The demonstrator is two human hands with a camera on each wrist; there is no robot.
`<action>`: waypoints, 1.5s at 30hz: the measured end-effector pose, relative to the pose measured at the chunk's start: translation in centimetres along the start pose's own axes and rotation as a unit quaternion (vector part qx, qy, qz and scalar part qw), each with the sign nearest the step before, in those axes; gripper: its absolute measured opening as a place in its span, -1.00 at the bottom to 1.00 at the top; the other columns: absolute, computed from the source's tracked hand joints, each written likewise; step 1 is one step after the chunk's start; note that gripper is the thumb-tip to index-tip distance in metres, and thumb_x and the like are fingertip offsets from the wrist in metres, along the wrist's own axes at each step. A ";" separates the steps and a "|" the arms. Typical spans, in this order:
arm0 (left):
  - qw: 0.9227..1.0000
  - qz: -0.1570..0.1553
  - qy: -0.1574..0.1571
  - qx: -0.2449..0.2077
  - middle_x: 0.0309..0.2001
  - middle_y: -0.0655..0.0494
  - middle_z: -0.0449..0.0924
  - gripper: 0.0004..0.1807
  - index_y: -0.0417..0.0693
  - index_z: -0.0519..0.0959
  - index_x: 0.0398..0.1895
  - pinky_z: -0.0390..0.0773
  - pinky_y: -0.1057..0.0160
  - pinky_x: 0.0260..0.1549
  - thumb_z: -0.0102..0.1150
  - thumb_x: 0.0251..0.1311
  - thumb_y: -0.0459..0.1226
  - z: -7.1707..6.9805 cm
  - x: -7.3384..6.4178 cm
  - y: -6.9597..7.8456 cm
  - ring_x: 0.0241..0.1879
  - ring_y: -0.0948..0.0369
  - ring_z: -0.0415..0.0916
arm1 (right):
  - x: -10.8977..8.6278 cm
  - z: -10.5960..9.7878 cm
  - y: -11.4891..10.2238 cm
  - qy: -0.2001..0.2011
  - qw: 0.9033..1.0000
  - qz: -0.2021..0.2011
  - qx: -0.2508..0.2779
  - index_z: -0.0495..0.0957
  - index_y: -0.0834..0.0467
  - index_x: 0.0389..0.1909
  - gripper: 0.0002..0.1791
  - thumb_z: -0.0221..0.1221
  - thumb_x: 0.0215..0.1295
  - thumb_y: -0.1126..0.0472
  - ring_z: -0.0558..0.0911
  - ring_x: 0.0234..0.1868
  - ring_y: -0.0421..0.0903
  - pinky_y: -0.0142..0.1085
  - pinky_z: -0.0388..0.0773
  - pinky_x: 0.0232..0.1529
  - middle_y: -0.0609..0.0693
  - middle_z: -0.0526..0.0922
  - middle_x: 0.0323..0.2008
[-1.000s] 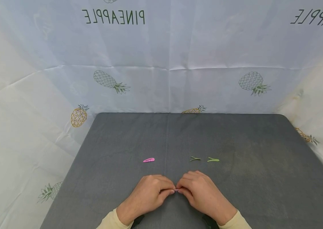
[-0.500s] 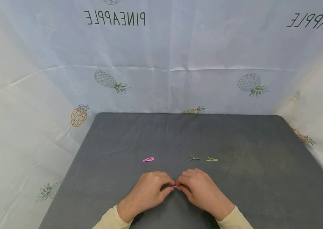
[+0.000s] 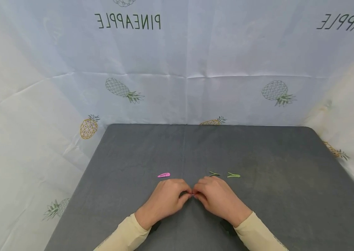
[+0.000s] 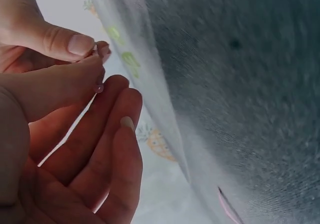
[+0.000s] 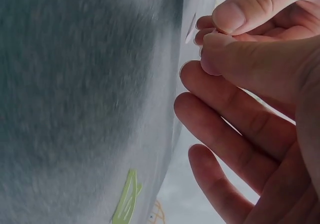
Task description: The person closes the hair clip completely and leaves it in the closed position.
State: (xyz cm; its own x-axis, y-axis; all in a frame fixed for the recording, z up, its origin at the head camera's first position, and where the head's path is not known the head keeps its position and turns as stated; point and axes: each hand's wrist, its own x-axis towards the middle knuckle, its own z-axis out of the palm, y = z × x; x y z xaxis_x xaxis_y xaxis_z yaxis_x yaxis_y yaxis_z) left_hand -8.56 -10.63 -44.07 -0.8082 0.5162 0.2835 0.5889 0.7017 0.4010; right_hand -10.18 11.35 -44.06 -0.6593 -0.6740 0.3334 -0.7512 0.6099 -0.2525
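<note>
My left hand (image 3: pixel 168 198) and right hand (image 3: pixel 219 197) meet over the middle of the table in the head view. Between thumb and fingertips, both pinch a small pale pink hair clip (image 3: pixel 192 195), almost wholly covered by the fingers. The other fingers of the left hand (image 4: pixel 75 109) and right hand (image 5: pixel 250 114) are loosely bent in the wrist views. Beyond the left hand lies a pink snap hair clip (image 3: pixel 163 175). Past the right hand are a dark green hair clip (image 3: pixel 214 173) and a light green hair clip (image 3: pixel 233 175), both with their parts spread apart.
The dark grey table (image 3: pixel 258 150) has rounded far corners. A white cloth (image 3: pixel 227 48) printed with pineapples hangs behind it and along both sides.
Both hands have moved forward together, away from the body and nearer the clips on the table, still pinching the small clip. The clips on the table have stayed put.
</note>
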 end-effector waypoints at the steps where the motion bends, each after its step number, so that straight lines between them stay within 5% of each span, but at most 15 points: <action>1: 1.000 0.001 0.002 0.000 -0.28 0.33 0.79 -0.94 0.15 0.83 -0.27 0.68 0.37 -0.27 0.52 0.30 -0.25 0.1 0.2 -0.2 -0.30 0.41 0.67 | 0.1 0.0 0.2 0.000 1.000 0.003 -0.003 0.78 -0.08 -0.34 -0.85 0.57 0.21 0.21 0.58 -0.39 -0.30 -0.29 0.61 -0.24 -0.25 0.67 -0.42; 15: 1.000 -0.010 -0.018 0.019 -0.20 0.24 0.78 -0.93 0.12 0.87 -0.22 0.72 0.26 -0.21 0.54 0.27 -0.24 0.1 3.2 -2.3 -0.23 0.28 0.70 | 0.0 -1.3 3.5 0.014 0.996 0.073 -0.051 0.80 -0.02 -0.21 -0.80 0.59 0.18 0.20 0.71 -0.20 -0.19 -0.17 0.70 -0.12 -0.18 0.77 -0.26; 29: 0.998 -0.042 -0.031 0.027 0.08 0.10 0.75 -0.94 0.13 0.88 -0.21 0.71 0.07 0.06 0.55 0.27 -0.21 0.9 4.4 -3.3 0.04 0.11 0.70 | -0.2 -1.2 5.7 -0.007 0.987 0.138 -0.082 0.81 0.03 -0.17 -0.77 0.60 0.17 0.22 0.71 -0.17 -0.08 -0.13 0.71 -0.12 -0.10 0.77 -0.22; 45: 0.996 -0.070 -0.039 0.043 0.04 0.13 0.76 -0.96 0.08 0.86 -0.24 0.73 0.10 0.00 0.54 0.29 -0.20 1.1 5.6 -3.4 0.01 0.13 0.70 | 0.1 -0.7 7.0 -0.015 0.985 0.144 -0.096 0.77 0.03 -0.34 -0.84 0.57 0.18 0.29 0.66 -0.31 -0.11 -0.14 0.69 -0.21 -0.11 0.72 -0.38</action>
State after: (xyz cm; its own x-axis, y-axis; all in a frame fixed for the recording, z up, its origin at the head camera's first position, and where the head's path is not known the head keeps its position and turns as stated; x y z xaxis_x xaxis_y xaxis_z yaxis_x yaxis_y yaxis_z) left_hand -15.04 -9.59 -44.75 -0.8810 0.4453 0.1600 0.4723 0.8073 0.3538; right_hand -15.51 15.82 -45.20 -0.8469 -0.4717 0.2454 -0.5146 0.8431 -0.1557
